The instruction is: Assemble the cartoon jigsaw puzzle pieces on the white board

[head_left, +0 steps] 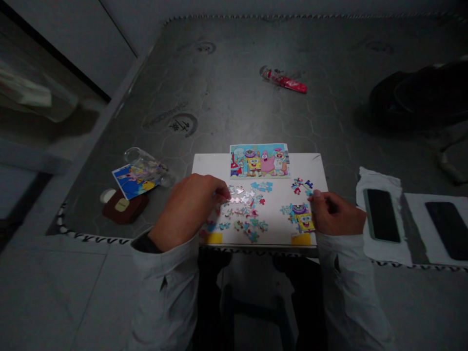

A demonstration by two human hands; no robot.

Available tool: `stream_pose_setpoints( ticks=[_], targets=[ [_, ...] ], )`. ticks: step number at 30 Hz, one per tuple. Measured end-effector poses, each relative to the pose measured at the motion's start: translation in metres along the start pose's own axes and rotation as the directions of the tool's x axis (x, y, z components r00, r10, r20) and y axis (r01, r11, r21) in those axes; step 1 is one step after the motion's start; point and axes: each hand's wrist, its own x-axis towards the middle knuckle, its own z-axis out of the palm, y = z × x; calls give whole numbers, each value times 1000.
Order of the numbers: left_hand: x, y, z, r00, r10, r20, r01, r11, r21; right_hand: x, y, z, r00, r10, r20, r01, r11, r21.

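Observation:
A white board [274,236] carries several loose jigsaw puzzle pieces [251,226] left of its middle. On the right, a partly joined puzzle section [303,219] shows a yellow cartoon figure with a purple hat, and a small curved cluster [302,186] lies above it. My left hand [193,204] bends over the board's left side, fingers curled together beside the loose pieces; whatever they pinch is hidden. Thumb and finger of my right hand [336,213] pinch a small bluish puzzle piece at the right edge, between the cluster and the section. The picture card [259,162] lies along the board's far edge.
Left of the board lie a clear plastic bag [146,165], a blue picture card [133,183] and a brown case [122,207]. Two phones [381,215] rest on white paper to the right. A red wrapper [285,81] lies farther back; a dark bag [420,97] stands at right.

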Motion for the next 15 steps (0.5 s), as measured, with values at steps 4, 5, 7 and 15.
stream_pose_setpoints(
  ticks=[4, 5, 7, 15],
  targets=[
    [1, 5, -2, 998, -52, -41, 54, 997, 46, 1, 3, 2, 1000, 5, 29, -6, 1000, 19],
    [1, 6, -2, 997, -62, -48, 65, 996, 59, 1, 4, 2, 999, 6, 39, -7, 1000, 28],
    [-1, 7, -3, 995, -75, -59, 80, 992, 93, 0, 4, 3, 999, 3, 44, -4, 999, 33],
    [-7, 12, -8, 965, -151, -215, 187, 970, 157, 0, 3, 1, 1000, -9, 22, 9, 1000, 23]
  ],
)
